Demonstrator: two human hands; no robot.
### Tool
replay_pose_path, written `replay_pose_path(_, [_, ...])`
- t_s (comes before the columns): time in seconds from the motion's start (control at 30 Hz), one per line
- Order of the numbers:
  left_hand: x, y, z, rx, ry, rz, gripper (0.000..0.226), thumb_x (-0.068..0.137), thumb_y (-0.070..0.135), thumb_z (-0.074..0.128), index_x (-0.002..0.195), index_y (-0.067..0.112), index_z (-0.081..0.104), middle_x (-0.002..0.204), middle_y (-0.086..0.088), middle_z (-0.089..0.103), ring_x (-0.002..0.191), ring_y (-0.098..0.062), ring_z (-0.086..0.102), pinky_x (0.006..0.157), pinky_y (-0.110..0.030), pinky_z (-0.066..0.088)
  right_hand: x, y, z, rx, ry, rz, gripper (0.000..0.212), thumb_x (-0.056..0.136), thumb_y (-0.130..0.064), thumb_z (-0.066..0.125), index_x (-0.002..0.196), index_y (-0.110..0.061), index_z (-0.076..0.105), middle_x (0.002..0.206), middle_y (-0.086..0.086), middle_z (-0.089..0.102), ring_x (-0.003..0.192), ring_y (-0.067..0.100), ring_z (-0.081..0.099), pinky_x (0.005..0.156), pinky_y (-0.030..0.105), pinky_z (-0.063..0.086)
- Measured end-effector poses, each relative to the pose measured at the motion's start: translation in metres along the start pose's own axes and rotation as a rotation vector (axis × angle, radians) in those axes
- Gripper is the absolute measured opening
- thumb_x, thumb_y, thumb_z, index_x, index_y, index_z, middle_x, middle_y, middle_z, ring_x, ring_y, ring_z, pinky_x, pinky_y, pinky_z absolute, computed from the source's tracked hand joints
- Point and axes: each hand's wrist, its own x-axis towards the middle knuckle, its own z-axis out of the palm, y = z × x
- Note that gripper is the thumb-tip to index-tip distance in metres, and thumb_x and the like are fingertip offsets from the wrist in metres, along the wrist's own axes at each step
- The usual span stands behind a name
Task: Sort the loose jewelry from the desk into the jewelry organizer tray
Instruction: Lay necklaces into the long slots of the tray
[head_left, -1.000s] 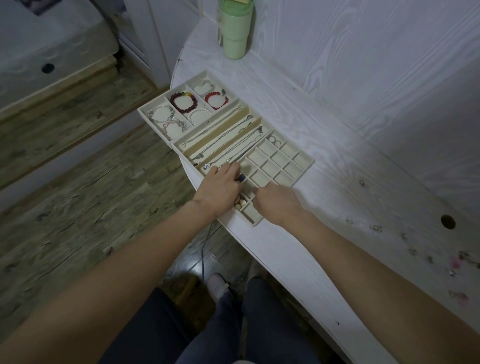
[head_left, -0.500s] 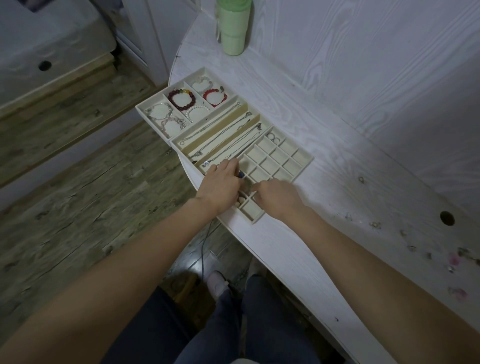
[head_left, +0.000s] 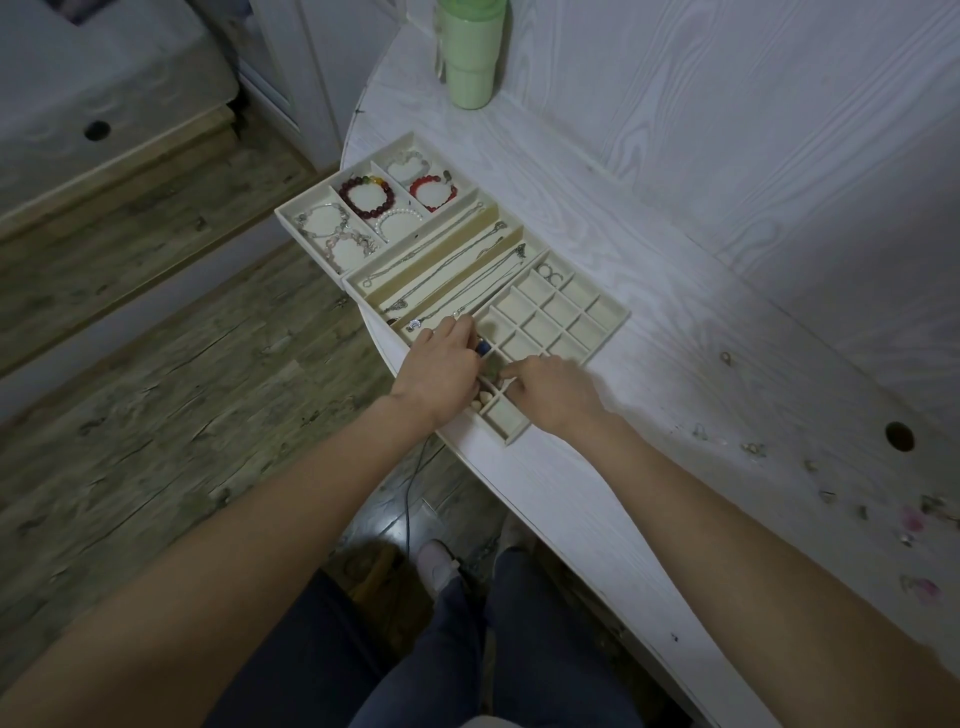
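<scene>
The cream jewelry organizer tray (head_left: 613, 312) lies on the white desk with bracelets in its far section, necklaces in the middle and a grid of small cells on the right. My left hand (head_left: 441, 371) rests over the tray's near left edge, and a small blue piece (head_left: 483, 347) shows at its thumb and forefinger. My right hand (head_left: 558, 395) lies over the grid's near cells, its fingertips pinched at a small dark piece (head_left: 491, 369) between the two hands. White beads (head_left: 483, 399) sit in a near cell. Loose jewelry (head_left: 826, 496) is scattered on the desk at the right.
A green tumbler (head_left: 470, 62) stands at the desk's far end against the wall. A round cable hole (head_left: 899, 436) is in the desk top on the right. The desk's curved edge runs just below the tray, with wooden floor and my legs beneath.
Both hands stay at the tray's near corner with only slight finger movement. The view has shifted a little.
</scene>
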Motion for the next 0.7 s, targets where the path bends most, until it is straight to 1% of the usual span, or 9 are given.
replay_pose_path(0.07, [-0.001,0.0,-0.001,0.002,0.003,0.004,0.029,0.092,0.019,0.05,0.117,0.016,0.065,0.121,-0.006,0.038,0.114,-0.025,0.035,0.091,-0.032,0.03,-0.004,0.001,-0.004,0.148,0.029,0.016,0.03,0.096,-0.016,0.042,0.114,-0.011,0.066,0.102,0.013,0.069,0.089,0.027,0.063,0.075,0.035,0.052])
replay_pose_path(0.17, [-0.002,0.001,-0.001,0.011,0.001,0.013,0.034,0.093,0.017,0.049,0.125,0.02,0.06,0.121,-0.007,0.037,0.115,-0.026,0.035,0.093,-0.033,0.031,-0.008,0.002,-0.013,0.469,0.102,0.119,0.032,0.096,-0.012,0.039,0.103,0.006,0.065,0.09,0.018,0.067,0.077,0.025,0.061,0.069,0.034,0.047])
replay_pose_path(0.3, [-0.002,0.003,0.002,0.054,-0.018,0.052,0.037,0.092,0.016,0.051,0.128,0.022,0.056,0.122,-0.008,0.038,0.118,-0.027,0.034,0.096,-0.036,0.031,-0.01,0.004,-0.029,1.079,0.071,0.411,0.032,0.095,-0.005,0.036,0.108,0.002,0.064,0.066,0.005,0.055,0.054,0.012,0.045,0.049,0.021,0.034])
replay_pose_path(0.37, [-0.002,0.005,0.004,0.079,-0.021,0.056,0.032,0.091,0.017,0.052,0.122,0.021,0.06,0.121,-0.007,0.038,0.117,-0.026,0.035,0.096,-0.036,0.031,-0.012,0.007,-0.035,1.34,0.045,0.454,0.03,0.094,0.0,0.039,0.112,0.005,0.062,0.069,0.007,0.055,0.053,0.012,0.045,0.047,0.021,0.034])
replay_pose_path(0.47, [0.0,0.007,0.007,0.058,-0.009,0.049,0.03,0.091,0.017,0.051,0.12,0.02,0.062,0.12,-0.006,0.038,0.115,-0.025,0.034,0.095,-0.034,0.031,-0.018,0.01,-0.037,1.561,0.017,0.405,0.021,0.095,0.001,0.046,0.108,0.003,0.062,0.082,0.009,0.062,0.065,0.011,0.055,0.054,0.016,0.046])
replay_pose_path(0.53, [-0.001,0.008,0.007,-0.041,0.019,0.032,0.033,0.09,0.013,0.052,0.121,0.021,0.062,0.117,-0.005,0.04,0.113,-0.025,0.037,0.093,-0.033,0.032,-0.02,0.011,-0.036,1.651,-0.007,0.377,0.015,0.094,0.001,0.051,0.101,-0.001,0.064,0.087,0.009,0.065,0.071,0.01,0.061,0.06,0.015,0.051])
replay_pose_path(0.6, [-0.002,0.01,0.005,-0.257,0.118,-0.036,0.037,0.086,0.005,0.052,0.118,0.02,0.064,0.112,-0.005,0.043,0.108,-0.024,0.041,0.091,-0.033,0.038,-0.023,0.009,-0.036,1.691,-0.004,0.359,0.012,0.092,0.0,0.055,0.097,-0.002,0.065,0.086,0.008,0.066,0.069,0.007,0.065,0.063,0.013,0.053])
replay_pose_path(0.67, [-0.003,0.014,-0.004,-0.57,0.189,-0.124,0.033,0.087,0.001,0.049,0.11,0.016,0.067,0.103,-0.002,0.048,0.098,-0.015,0.047,0.087,-0.023,0.039,-0.024,0.005,-0.035,1.731,0.02,0.357,0.008,0.09,-0.001,0.057,0.093,-0.002,0.065,0.084,0.007,0.067,0.064,0.004,0.067,0.062,0.01,0.052])
replay_pose_path(0.7, [-0.004,0.018,-0.01,-0.72,0.18,-0.141,0.03,0.089,0.002,0.048,0.107,0.015,0.068,0.095,0.0,0.052,0.086,-0.007,0.051,0.078,-0.015,0.039,-0.024,0.002,-0.035,1.751,0.025,0.365,0.006,0.089,-0.001,0.059,0.092,-0.002,0.064,0.084,0.006,0.068,0.063,0.003,0.068,0.061,0.01,0.052])
